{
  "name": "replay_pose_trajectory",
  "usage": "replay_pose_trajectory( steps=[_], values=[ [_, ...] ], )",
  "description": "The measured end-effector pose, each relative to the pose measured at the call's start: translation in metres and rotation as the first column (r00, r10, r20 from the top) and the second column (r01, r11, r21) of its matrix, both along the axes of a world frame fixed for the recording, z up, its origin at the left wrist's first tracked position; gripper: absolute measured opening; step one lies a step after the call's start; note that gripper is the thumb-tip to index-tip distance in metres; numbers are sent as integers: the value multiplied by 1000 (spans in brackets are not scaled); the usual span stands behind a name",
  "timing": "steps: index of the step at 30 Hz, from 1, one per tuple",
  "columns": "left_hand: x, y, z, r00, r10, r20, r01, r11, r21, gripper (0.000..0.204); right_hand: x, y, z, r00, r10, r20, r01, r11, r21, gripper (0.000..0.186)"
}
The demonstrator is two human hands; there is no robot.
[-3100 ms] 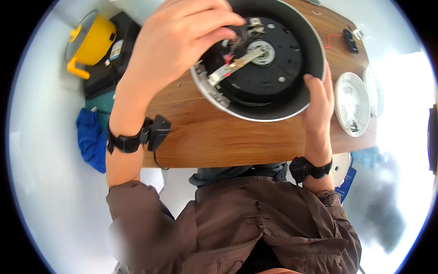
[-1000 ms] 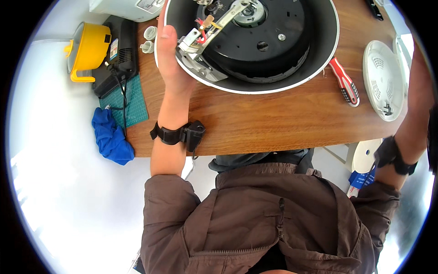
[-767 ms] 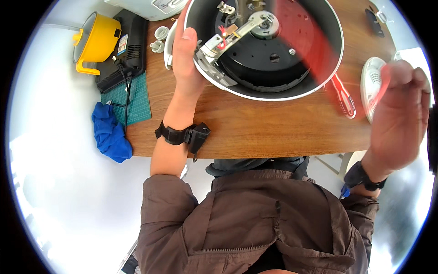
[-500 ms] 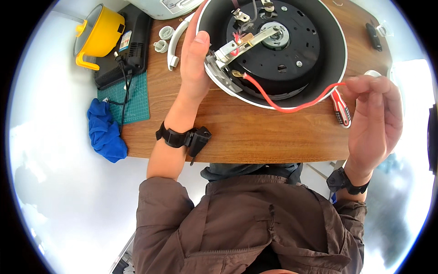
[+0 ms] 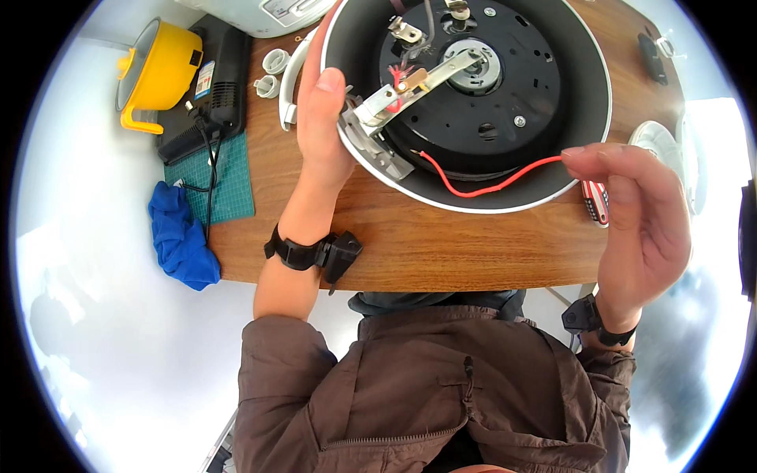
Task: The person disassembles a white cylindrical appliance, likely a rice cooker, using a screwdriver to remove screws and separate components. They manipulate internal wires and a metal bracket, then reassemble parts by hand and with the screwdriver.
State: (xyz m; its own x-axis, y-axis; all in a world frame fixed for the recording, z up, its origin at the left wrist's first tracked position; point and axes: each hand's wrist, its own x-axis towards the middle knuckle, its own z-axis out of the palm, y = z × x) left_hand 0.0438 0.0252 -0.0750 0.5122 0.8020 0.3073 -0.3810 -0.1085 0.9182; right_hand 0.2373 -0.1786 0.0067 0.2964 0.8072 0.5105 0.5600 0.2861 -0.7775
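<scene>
A round appliance shell, dark inside with a pale rim and a black base plate, lies tilted on the wooden table. My left hand grips its left rim beside a metal bracket. A red wire runs from the bracket area to my right hand, which pinches its free end just off the shell's right rim. A red-handled screwdriver lies on the table under that hand.
At the table's left sit a yellow pot, a black power tool on a green cutting mat, a blue cloth and small white caps. A white round lid lies at the right.
My right hand picked up the red wire and now holds its end out to the right. My left hand moved from the shell's inside to its left rim, and the shell sits closer.
</scene>
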Motion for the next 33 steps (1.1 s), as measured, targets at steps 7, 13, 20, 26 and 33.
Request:
replay_pose_trajectory(
  steps=[7, 13, 20, 26, 33],
  values=[
    [-9, -2, -3, 997, 71, -25, -73, 994, -77, 69, 2, 10, -2, 994, 84, 64, -88, 995, 50, 18],
    [-18, 3, -12, 997, 73, -25, -76, 978, -192, 68, 7, 16, -6, 979, 125, 163, -139, 987, 78, 19],
    [-16, 1, -10, 988, 145, -45, -151, 968, -200, 64, 10, 14, -13, 986, 109, 123, -119, 990, 81, 21],
    [-19, 2, -13, 991, 130, 15, -122, 957, -264, 62, 9, 8, -11, 989, 113, 99, -117, 992, 39, 22],
    [-1, -3, -1, 997, 68, 21, -65, 992, -110, 89, -1, 3, -10, 989, 11, -148, -9, 1000, 17, 49]
  ],
)
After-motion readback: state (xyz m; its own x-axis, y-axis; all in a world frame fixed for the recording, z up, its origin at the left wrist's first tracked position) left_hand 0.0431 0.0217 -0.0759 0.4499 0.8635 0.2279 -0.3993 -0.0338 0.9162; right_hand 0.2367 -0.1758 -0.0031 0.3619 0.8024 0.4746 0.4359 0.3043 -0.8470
